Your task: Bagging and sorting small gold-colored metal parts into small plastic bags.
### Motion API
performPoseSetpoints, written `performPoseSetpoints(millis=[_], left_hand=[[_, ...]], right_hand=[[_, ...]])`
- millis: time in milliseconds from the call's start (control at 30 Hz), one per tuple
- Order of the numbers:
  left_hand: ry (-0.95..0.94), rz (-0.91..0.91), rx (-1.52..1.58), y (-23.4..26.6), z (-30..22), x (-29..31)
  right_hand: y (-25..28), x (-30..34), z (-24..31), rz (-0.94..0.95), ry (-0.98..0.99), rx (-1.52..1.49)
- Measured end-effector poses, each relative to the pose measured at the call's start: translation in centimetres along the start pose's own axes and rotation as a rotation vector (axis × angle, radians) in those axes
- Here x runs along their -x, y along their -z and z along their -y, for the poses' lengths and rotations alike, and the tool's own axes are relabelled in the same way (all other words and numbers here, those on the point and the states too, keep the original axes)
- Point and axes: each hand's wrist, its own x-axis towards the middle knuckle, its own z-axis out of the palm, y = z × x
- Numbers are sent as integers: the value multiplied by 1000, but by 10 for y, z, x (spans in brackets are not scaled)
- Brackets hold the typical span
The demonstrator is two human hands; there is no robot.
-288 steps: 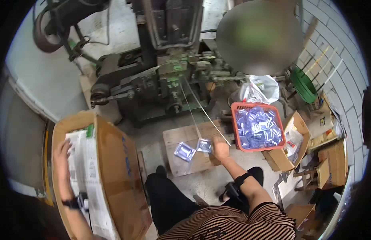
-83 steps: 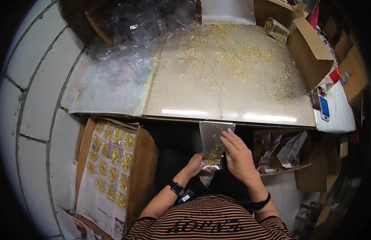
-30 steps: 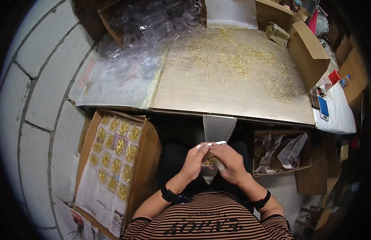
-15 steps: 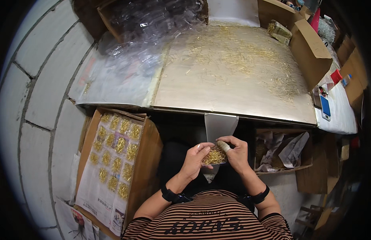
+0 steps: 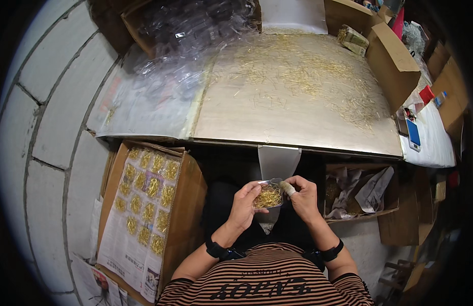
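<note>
A small clear plastic box (image 5: pixel 268 197) full of thin gold-coloured pins is in front of my torso. My left hand (image 5: pixel 242 205) grips it from the left, thumb on the near side. At the box's upper right edge, my right hand (image 5: pixel 302 197) has its fingers curled and pinches the rim; one digit is wrapped in pale tape. A clear flap, apparently the lid, stands up at the far edge. Beneath my hands a grey-white chute (image 5: pixel 279 162) comes down from the table edge.
Gold pins lie scattered over the table (image 5: pixel 236 117), with a heap of clear plastic boxes (image 5: pixel 190 41) at its far left. To my left, a carton (image 5: pixel 188 204) carries rows of filled boxes on newspaper. An open carton (image 5: pixel 361 217) with crumpled paper stands to the right.
The box has tilted up and shows more of its pins, and its clear flap now stands out at the far edge. My right hand has shifted slightly away to the right.
</note>
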Motion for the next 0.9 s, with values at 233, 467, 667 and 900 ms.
performPoseSetpoints(millis=[233,467,667,900], left_hand=[[-2,4,-18,0,1,-1],[11,-74,-103,-2,0,-4],[-148,-148,-172,-5,1,-10],[-72,-152,-146,11,3,-6]], right_hand=[[9,1,9,38,-52,-6],[-3,3,34,154,448,658],[-18,1,46,163,689,604],[-20,-4,31,221,557,664]])
